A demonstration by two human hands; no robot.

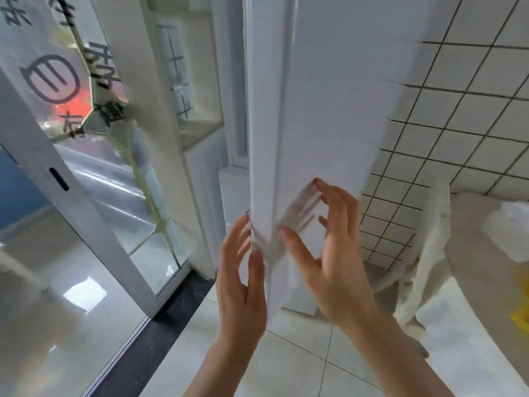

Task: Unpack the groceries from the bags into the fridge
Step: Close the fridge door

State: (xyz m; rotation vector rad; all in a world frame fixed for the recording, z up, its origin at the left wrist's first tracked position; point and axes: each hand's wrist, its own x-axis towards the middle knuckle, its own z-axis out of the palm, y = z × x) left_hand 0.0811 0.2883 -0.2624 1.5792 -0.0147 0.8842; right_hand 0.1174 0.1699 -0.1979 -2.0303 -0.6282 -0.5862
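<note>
A tall white fridge door [323, 116] stands edge-on in front of me, swung partly open. My left hand [243, 276] is at the door's left edge, fingers spread and touching it. My right hand [335, 253] is spread against the door's front face low down, its shadow falling on the white surface. Neither hand holds anything. The fridge's white body [200, 156] shows behind the door to the left. At the far right a white plastic bag [509, 230] and something yellow [522, 316] lie on a round table [469, 253].
A glass sliding door [94, 167] with black lettering and a white frame fills the left side. A white-tiled wall [458, 116] with dark grout is to the right. A white chair [429, 253] stands by the table. The floor is pale glossy tile with a dark threshold strip [160, 325].
</note>
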